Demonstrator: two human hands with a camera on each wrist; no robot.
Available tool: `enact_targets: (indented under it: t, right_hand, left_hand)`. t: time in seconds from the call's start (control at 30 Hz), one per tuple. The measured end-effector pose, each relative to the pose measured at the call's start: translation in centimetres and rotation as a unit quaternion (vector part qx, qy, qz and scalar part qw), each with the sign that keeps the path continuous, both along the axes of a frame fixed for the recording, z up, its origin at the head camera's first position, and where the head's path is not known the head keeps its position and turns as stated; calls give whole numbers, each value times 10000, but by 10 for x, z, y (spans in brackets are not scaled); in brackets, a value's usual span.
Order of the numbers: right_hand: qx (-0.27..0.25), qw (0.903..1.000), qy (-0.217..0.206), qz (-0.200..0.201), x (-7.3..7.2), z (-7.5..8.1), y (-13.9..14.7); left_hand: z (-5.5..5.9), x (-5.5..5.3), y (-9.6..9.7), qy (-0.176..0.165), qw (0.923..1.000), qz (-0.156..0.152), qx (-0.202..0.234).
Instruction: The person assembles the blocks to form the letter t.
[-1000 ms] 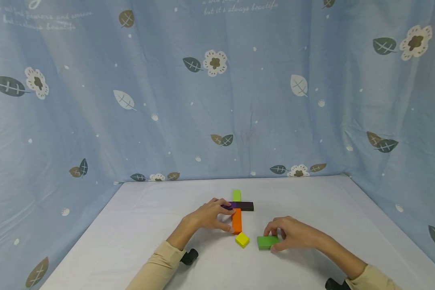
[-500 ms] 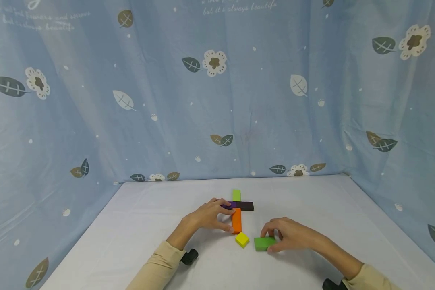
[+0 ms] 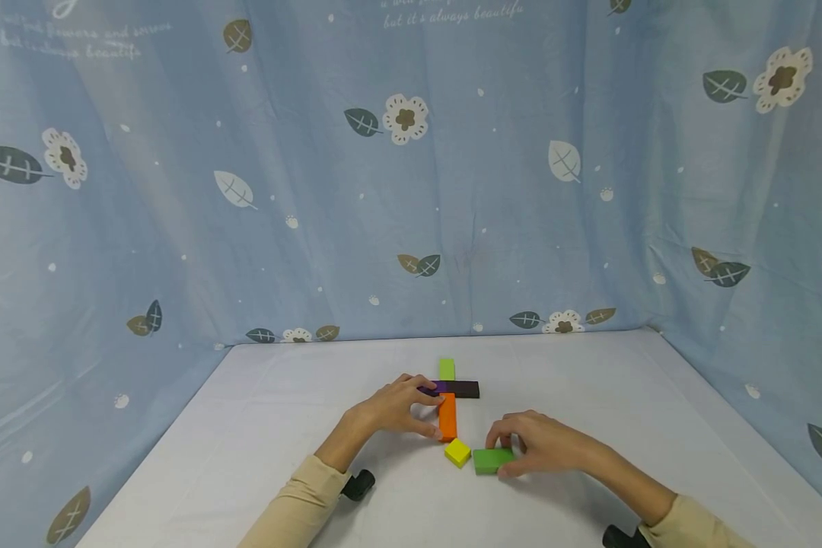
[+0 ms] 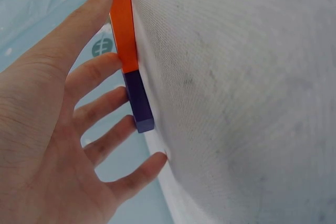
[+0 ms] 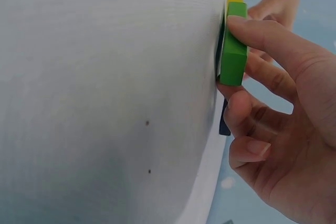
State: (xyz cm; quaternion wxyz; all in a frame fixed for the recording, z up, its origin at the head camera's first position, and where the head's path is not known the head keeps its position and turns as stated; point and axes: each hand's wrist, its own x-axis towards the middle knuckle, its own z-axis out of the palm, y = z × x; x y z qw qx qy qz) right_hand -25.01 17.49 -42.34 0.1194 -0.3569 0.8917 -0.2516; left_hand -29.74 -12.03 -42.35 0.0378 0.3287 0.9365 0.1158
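In the head view, my left hand (image 3: pixel 400 405) rests at the left side of an orange block (image 3: pixel 448 418), with its thumb near the block's near end. Its other fingers reach the purple block (image 4: pixel 138 100), spread and only slightly bent in the left wrist view. A black block (image 3: pixel 463 390) continues the purple one rightward, and a light green block (image 3: pixel 447 369) lies beyond them. My right hand (image 3: pixel 544 441) pinches a green rectangular block (image 3: pixel 492 461) between thumb and fingers, on the table. Between orange and green lies a yellow block (image 3: pixel 458 453), turned cornerwise.
A white cloth covers the table (image 3: pixel 301 380). Behind and on both sides hangs a blue curtain (image 3: pixel 493 228) with leaf and flower prints. Dark wrist cameras stick out below both forearms.
My right hand has slid the green block leftward over the table, closer to the yellow block. The left hand and the blocks by it stay in place.
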Motion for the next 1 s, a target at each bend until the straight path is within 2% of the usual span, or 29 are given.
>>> enact_targets:
  t: [0.47,1.0]
  right_hand:
    - [15,10000,20,-33,3,1,-3]
    - [98,9995,286,-48,3,0,-3]
  left_hand:
    - [0,1,0,-32,10000,23,-49]
    - [1,4,2,-82,9999,119,-67]
